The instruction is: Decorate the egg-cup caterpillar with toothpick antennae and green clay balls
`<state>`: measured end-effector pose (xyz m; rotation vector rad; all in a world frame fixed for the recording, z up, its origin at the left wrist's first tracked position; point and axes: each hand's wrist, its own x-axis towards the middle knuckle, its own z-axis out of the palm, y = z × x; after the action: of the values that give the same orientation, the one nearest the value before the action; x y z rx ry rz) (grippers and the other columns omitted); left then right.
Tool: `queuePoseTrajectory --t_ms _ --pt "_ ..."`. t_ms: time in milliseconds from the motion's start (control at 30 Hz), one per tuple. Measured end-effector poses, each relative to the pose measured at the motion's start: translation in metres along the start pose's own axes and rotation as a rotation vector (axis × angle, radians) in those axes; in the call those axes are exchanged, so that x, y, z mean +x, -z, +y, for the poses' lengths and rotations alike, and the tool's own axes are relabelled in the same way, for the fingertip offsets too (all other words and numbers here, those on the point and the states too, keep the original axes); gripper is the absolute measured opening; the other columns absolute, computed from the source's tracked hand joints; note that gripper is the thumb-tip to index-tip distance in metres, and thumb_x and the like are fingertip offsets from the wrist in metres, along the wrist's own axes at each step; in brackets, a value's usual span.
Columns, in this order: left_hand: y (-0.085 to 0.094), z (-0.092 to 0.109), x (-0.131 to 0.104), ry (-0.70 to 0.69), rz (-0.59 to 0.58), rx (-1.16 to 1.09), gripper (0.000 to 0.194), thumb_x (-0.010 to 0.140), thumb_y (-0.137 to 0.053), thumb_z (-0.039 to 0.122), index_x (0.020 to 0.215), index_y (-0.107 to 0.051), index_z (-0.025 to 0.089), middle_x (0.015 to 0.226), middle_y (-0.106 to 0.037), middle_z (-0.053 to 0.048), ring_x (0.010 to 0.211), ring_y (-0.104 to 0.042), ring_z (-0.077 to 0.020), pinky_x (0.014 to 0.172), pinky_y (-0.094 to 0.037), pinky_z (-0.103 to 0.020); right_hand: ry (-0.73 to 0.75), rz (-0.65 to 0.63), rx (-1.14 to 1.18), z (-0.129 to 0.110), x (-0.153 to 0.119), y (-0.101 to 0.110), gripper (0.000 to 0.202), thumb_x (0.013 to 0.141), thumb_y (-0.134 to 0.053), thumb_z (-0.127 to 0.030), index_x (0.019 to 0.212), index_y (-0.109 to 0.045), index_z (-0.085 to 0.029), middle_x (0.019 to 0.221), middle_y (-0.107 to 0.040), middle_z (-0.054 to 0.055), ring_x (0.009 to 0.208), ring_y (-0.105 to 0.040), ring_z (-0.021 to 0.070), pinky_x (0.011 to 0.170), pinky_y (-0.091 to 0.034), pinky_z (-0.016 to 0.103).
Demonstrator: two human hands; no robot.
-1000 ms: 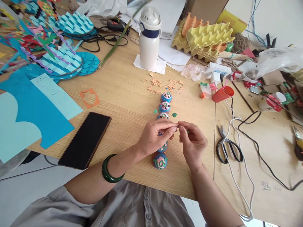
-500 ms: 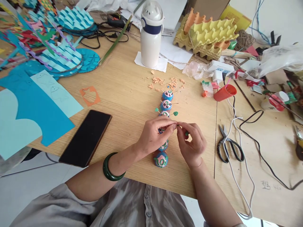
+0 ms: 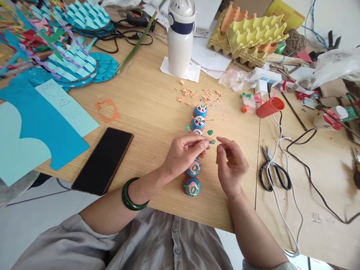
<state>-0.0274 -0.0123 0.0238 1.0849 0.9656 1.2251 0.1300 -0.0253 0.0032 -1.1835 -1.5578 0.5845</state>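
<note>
A row of small blue and pink domes (image 3: pixel 193 168), joined like egg-carton cups and marked with green rings, runs away from me along the table. My left hand (image 3: pixel 187 152) hovers over the middle of the row and hides some domes. Its thumb and forefinger pinch a small green clay piece (image 3: pixel 212 142), which pokes out past the fingertips. Just to the right is my right hand (image 3: pixel 232 163), thumb and forefinger apart, with nothing visible between them. Two green-tipped sticks (image 3: pixel 209 132) stick out of a dome beyond my fingers.
Black-handled scissors (image 3: pixel 274 172) and cables lie at right, near a red cup (image 3: pixel 270 107). A phone (image 3: pixel 102 161) and blue paper (image 3: pixel 64 138) are at left. Behind the row are orange crumbs (image 3: pixel 206 95), a white bottle (image 3: pixel 180 41) and egg trays (image 3: pixel 247 35).
My right hand has moved right, away from my left fingertips, and its fingers have parted. The green piece now shows at my left fingertips. The view has shifted slightly.
</note>
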Motion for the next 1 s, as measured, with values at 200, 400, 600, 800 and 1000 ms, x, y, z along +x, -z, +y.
queuePoseTrajectory --t_ms 200,400,600,800,1000 --pt "-0.001 -0.001 0.001 -0.028 -0.007 0.007 0.015 0.084 -0.074 0.029 0.089 -0.079 0.016 0.080 -0.071 -0.002 0.066 -0.064 -0.0092 0.059 -0.053 -0.020 0.079 -0.035 -0.014 -0.003 -0.002 -0.001 0.034 0.095 -0.058 -0.012 0.120 -0.071 -0.030 0.079 -0.061 -0.001 0.065 -0.052 0.0118 0.060 -0.045 0.028" --pt "0.001 -0.006 0.000 -0.079 0.033 0.131 0.018 0.083 -0.076 0.034 0.078 -0.075 0.016 0.077 -0.071 -0.002 0.069 -0.064 -0.0112 0.064 -0.053 -0.022 -0.104 -0.043 0.094 -0.004 -0.001 -0.002 0.023 0.096 -0.060 -0.022 0.114 -0.073 -0.029 0.076 -0.056 -0.003 0.060 -0.047 0.0093 0.057 -0.041 0.027" --pt "0.002 -0.010 0.001 -0.193 0.039 0.186 0.016 0.085 -0.076 0.034 0.088 -0.078 0.018 0.083 -0.072 -0.003 0.078 -0.066 -0.0132 0.067 -0.054 -0.023 -0.495 -0.088 0.375 -0.003 0.003 -0.004 0.018 0.093 -0.066 -0.038 0.101 -0.076 -0.025 0.060 -0.050 -0.006 0.051 -0.043 0.0078 0.047 -0.035 0.024" --pt "0.003 -0.010 0.001 -0.412 0.013 0.403 0.021 0.097 -0.061 0.025 0.106 -0.079 0.020 0.084 -0.068 -0.003 0.076 -0.060 -0.0108 0.066 -0.050 -0.022 -0.664 -0.097 0.647 -0.008 0.010 -0.003 0.014 0.085 -0.070 -0.034 0.091 -0.077 -0.023 0.062 -0.047 -0.005 0.050 -0.034 0.0062 0.043 -0.032 0.021" --pt "0.005 -0.017 0.002 -0.616 0.015 0.630 0.030 0.095 -0.057 0.012 0.118 -0.076 0.019 0.088 -0.066 -0.004 0.080 -0.060 -0.0121 0.074 -0.051 -0.024 -0.781 -0.121 0.792 -0.010 0.016 -0.002 0.016 0.077 -0.078 -0.035 0.078 -0.070 -0.022 0.058 -0.038 -0.008 0.048 -0.025 0.0056 0.040 -0.025 0.018"
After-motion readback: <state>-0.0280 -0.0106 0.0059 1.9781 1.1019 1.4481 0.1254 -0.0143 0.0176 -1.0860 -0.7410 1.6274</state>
